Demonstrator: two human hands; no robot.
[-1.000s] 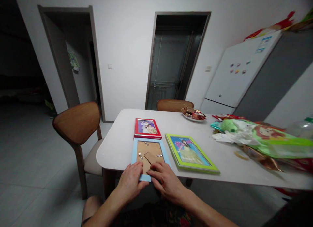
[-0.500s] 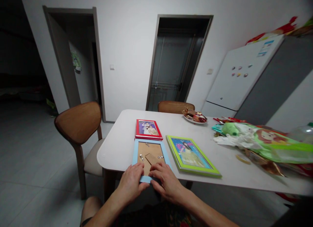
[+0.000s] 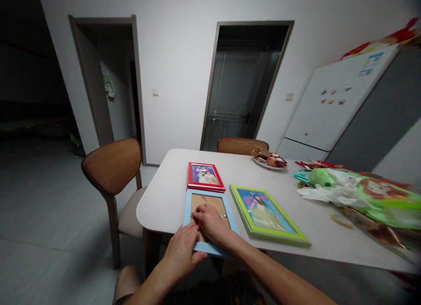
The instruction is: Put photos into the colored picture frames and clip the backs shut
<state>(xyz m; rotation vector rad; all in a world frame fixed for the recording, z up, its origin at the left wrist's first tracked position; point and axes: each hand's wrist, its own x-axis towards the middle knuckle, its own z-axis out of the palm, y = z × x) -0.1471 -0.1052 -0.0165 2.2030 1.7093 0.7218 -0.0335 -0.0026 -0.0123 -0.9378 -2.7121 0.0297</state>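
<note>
grasping the blue frame (image 3: 215, 203) by its near left corner with the left hand (image 3: 182, 250), fingers above and thumb at the near edge, likely against sliding. resting bent fingers of the right hand (image 3: 213, 224) on its back; cannot tell of that grip whether pinching or pressing. at the near edge of the worktop (image 3: 162, 197) with that frame back up, apparently to bare its clips (image 3: 225, 216). just beyond, red frame (image 3: 206, 175); to the right, green frame (image 3: 267, 212), both picture up, perhaps spaced for room.
</note>
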